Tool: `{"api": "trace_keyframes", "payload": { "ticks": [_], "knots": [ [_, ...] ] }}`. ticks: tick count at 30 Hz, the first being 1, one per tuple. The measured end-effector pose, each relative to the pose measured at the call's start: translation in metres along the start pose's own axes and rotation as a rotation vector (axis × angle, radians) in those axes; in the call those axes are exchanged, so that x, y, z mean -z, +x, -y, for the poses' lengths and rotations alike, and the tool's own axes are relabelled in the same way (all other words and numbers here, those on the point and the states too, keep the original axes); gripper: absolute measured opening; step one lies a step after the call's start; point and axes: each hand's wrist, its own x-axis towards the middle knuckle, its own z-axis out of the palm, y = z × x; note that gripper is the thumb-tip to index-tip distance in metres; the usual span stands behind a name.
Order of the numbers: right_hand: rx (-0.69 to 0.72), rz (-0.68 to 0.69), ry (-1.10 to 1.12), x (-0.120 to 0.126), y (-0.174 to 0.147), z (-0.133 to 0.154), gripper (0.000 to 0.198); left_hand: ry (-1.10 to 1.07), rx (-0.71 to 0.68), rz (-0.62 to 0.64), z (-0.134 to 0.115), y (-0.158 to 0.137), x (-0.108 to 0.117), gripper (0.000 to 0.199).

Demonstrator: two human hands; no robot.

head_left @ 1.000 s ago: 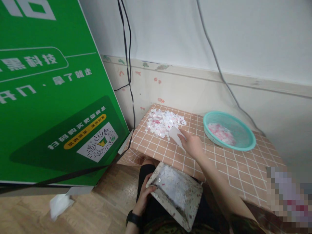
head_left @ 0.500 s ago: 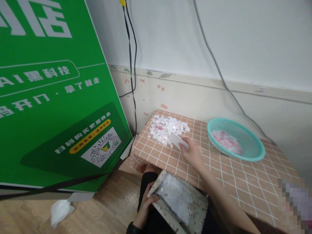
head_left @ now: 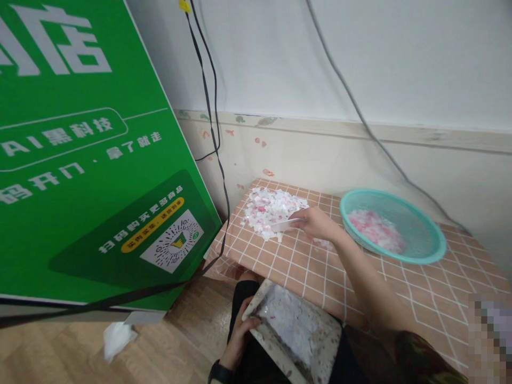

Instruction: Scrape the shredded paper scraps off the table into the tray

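Note:
My right hand (head_left: 316,223) is closed around a flat white scraper-like piece (head_left: 283,225). This piece appears nearly edge-on, at the front right of a heap of white and pink paper scraps (head_left: 269,205) on the table. A few scraps (head_left: 322,244) lie just below my right hand. With thumb and fingers, my left hand (head_left: 242,332) grips the left rim of a worn, speckled box-like tray (head_left: 276,349). The tray rests tilted on my lap below the table edge, with pale scraps inside.
A turquoise basket (head_left: 424,234) with pink and white scraps stands at the right of the checked-cloth table (head_left: 384,277). A green sign panel (head_left: 100,197) fills the left, with black cables (head_left: 214,128) hanging beside it. A white bag-like item (head_left: 119,340) lies on the floor.
My right hand has moved slightly up and right, and the white piece has turned flatter. Scraps now show below that hand. My left hand still holds the tray; the view has shifted slightly.

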Motion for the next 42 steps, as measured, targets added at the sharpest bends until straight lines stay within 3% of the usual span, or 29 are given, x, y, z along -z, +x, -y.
{"api": "trace_keyframes", "payload": {
  "ticks": [7,12,18,25,30,42],
  "knots": [
    [0.066,0.068,0.179,-0.002,0.016,-0.012,0.021,-0.014,0.036,-0.003,-0.016,-0.006,-0.011,0.058],
    [0.036,0.098,0.243,-0.004,0.013,-0.017,0.020,-0.035,0.050,-0.029,-0.008,-0.002,-0.010,0.060],
    [0.034,0.039,0.232,0.002,0.009,-0.014,0.021,-0.015,0.028,-0.018,-0.001,-0.001,-0.004,0.057],
    [0.031,0.112,0.257,-0.010,0.015,-0.013,0.019,0.005,0.015,-0.003,0.003,0.000,0.001,0.055],
    [0.003,0.089,0.190,-0.012,0.015,-0.010,0.020,0.018,-0.003,-0.011,0.001,-0.001,0.000,0.056],
    [0.042,0.072,-0.122,0.008,0.006,0.007,0.016,-0.003,0.016,-0.008,0.003,-0.001,0.001,0.062]
  ]
}}
